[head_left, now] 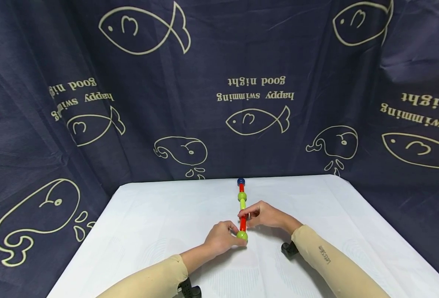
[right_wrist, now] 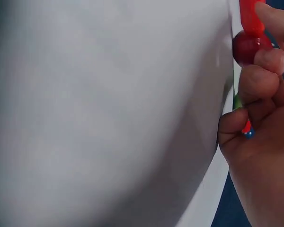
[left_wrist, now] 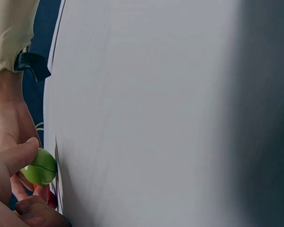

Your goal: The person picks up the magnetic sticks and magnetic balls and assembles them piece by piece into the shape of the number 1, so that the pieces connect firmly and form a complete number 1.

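A straight chain of toy balls and rods lies on the white table, running away from me. At its far end is a blue ball, joined by a short red rod to a green ball and a lime rod. A dark red ball follows, mostly covered in the head view. The nearer red rod leads to the near green ball. My left hand pinches that near ball between thumb and fingers. My right hand grips the dark red ball, one finger along the red rod.
The white table extends on both sides of the chain. A dark blue curtain with fish and whale drawings hangs behind its far edge. Black wrist cameras sit under both sleeves, one of them the right camera.
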The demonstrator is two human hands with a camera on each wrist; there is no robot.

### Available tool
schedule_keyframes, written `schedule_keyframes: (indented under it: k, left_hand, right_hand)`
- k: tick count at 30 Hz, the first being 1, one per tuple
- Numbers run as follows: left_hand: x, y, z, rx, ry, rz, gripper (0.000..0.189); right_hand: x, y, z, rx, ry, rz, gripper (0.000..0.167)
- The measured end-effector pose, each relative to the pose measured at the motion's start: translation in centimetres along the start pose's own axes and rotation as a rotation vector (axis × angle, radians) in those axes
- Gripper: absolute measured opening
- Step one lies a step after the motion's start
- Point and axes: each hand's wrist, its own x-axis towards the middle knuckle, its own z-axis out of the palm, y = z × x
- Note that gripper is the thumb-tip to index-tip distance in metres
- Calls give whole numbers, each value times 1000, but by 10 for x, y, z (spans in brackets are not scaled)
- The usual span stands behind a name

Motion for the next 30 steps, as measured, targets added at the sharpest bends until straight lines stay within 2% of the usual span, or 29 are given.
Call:
schedule_keyframes:
  k: [4, 8, 16, 30]
  left_hand:
    - [0, 1, 1, 7, -7, -4, 33]
    - [0, 1, 0, 4, -16, -8, 33]
    - [-1, 2, 0, 10, -8, -11, 33]
    - [2, 7, 7, 21, -4, 27, 34]
  right_hand:
    - [0, 3, -2, -24, 106, -19, 41]
    - [0, 6, -3, -29, 178, 7, 44]
    - [6, 10, -4, -46, 155, 47, 54]
    - [6, 5, -2, -59, 168, 56, 52]
